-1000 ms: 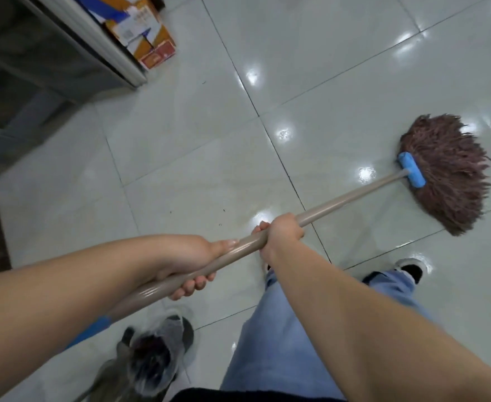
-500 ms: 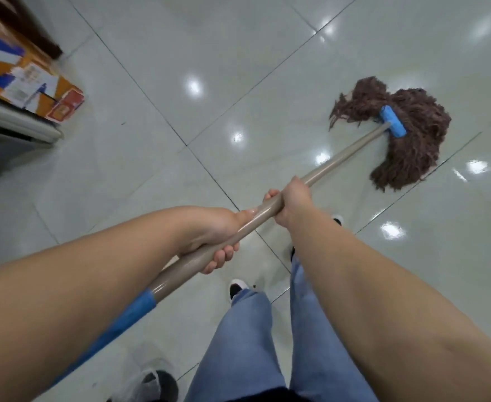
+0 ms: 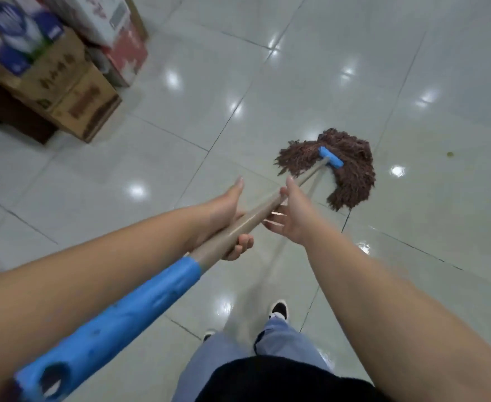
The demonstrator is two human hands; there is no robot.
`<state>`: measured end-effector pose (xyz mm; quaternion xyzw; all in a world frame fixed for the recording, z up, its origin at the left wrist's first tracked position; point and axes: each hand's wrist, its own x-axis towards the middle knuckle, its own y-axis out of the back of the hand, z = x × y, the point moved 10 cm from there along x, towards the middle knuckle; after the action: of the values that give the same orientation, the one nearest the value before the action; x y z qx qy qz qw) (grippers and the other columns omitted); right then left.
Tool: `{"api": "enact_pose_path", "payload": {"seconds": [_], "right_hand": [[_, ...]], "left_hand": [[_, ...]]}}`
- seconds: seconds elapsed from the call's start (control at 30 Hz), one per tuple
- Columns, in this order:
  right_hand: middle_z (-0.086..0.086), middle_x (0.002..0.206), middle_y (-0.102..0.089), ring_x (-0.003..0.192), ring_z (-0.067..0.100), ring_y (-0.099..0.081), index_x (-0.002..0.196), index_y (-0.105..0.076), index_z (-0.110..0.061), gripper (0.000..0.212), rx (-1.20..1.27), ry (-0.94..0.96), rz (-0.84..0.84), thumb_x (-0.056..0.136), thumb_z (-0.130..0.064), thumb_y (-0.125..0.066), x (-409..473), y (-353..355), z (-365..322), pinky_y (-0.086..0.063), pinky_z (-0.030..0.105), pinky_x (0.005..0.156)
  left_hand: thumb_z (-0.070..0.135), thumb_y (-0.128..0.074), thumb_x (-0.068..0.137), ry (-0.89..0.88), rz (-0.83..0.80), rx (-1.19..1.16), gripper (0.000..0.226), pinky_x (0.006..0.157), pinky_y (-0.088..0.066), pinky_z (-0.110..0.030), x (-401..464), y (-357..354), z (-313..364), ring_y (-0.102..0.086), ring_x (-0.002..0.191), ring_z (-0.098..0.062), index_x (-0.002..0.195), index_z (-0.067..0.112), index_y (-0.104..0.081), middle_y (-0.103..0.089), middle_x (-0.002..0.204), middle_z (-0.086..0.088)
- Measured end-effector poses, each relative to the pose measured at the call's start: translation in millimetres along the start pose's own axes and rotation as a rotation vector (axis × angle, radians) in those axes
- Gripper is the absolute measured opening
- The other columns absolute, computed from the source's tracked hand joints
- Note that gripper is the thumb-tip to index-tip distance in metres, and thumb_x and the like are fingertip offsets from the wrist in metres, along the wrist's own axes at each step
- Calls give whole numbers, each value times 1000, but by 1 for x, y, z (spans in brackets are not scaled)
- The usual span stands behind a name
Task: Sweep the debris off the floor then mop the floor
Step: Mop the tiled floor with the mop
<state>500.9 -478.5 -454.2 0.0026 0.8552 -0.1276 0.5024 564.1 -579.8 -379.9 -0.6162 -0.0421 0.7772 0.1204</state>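
Note:
A mop with a brown string head (image 3: pixel 351 169) and a blue clamp (image 3: pixel 329 158) rests on the glossy pale tiled floor (image 3: pixel 441 82) ahead of me. Its beige handle (image 3: pixel 256 220) runs back toward me and ends in a blue grip (image 3: pixel 116 317). My left hand (image 3: pixel 224 219) wraps the beige part just above the blue grip, fingers curled under and thumb stretched out. My right hand (image 3: pixel 292 216) sits a little farther up the handle with its fingers spread, touching the shaft but not closed around it.
Stacked cardboard boxes (image 3: pixel 76 94) and printed cartons (image 3: pixel 21 33) stand at the upper left. A small yellowish speck (image 3: pixel 450 154) lies on a tile right of the mop head. My legs in blue jeans (image 3: pixel 238 358) and a black shoe (image 3: pixel 279 309) are below.
My right hand has loosened from a closed grip into spread fingers. The view has swung, bringing the boxes closer at the upper left. The mop head lies nearer the middle.

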Motion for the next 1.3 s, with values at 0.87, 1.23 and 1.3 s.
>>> {"api": "enact_pose_path", "payload": {"seconds": [0.87,1.23,1.3], "right_hand": [[-9,116,-60,101,-10,-50,128,-53,-30,85,-312,1147,198,72,-78,-9,-143,-140,-446,-29,10,84],[8,91,-67,88,20,-64,79,-60,-27,36,-278,1325,462,89,-55,-39,-131,-54,-658,-50,19,75],[8,93,-70,90,21,-67,79,-62,-26,36,-249,1299,473,87,-55,-43,-121,-41,-683,-52,28,82]], "left_hand": [[63,-8,91,-973,-292,331,60,93,-45,-45,-136,-23,469,-58,110,-22,124,34,-49,-66,112,-6],[69,-14,76,-1518,-96,1062,71,77,-46,-18,-134,-112,662,-55,79,5,125,32,-49,-58,92,17],[64,-23,80,-1566,-105,1061,64,82,-45,-26,-130,-123,694,-53,87,-1,116,25,-58,-58,97,10]]}}
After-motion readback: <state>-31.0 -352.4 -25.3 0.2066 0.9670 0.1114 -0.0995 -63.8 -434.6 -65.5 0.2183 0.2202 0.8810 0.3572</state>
